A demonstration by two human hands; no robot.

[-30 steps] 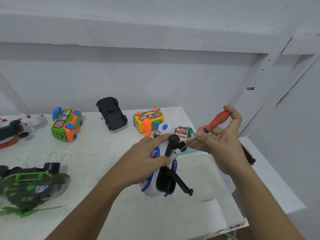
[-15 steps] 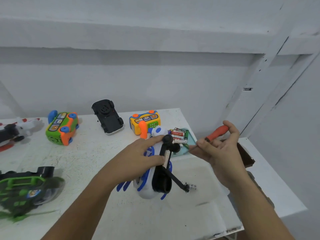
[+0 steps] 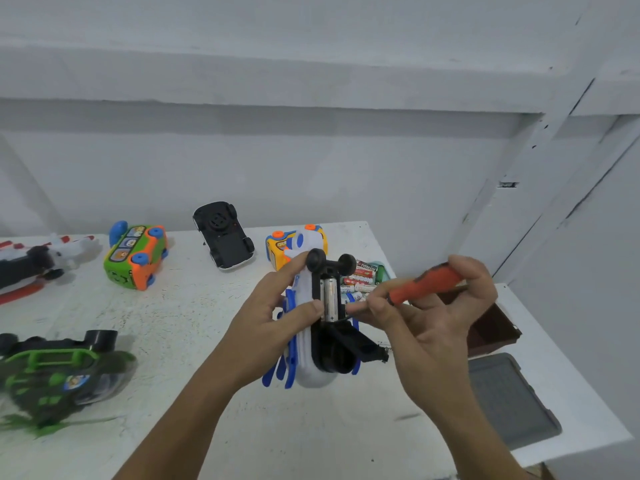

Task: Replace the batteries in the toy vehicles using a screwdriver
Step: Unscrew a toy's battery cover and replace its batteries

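a small teal tray [image 3: 380,271] near the far right corner of the table [image 3: 194,341] holds a heap of loose batteries [image 3: 360,276], partly hidden behind the held toy. on the lower white ledge [image 3: 568,386] off the table's right edge sits an open brown box [image 3: 493,329]; its inside is too dark to tell what it holds. a flat grey tray [image 3: 510,400] lies just nearer on that ledge.

the white and blue toy [image 3: 304,368] is held up above the middle of the table, black underside facing the camera. its battery compartment [image 3: 329,299] is open, with a silver cell showing inside, and the black cover [image 3: 360,344] hangs open below it.

the left hand [image 3: 273,317] grips the toy, fingers wrapped behind the body and thumb pressed at the compartment's left edge. the right hand [image 3: 429,317] holds the screwdriver [image 3: 426,284], fingers curled round its orange handle, thumb and forefinger pinched together at the compartment's right edge; the shaft is hidden.

along the far edge lie a green and orange bus [image 3: 136,256], an upturned black car [image 3: 223,233] and a yellow toy [image 3: 277,249]. a green and black toy [image 3: 52,368] lies at the left edge.
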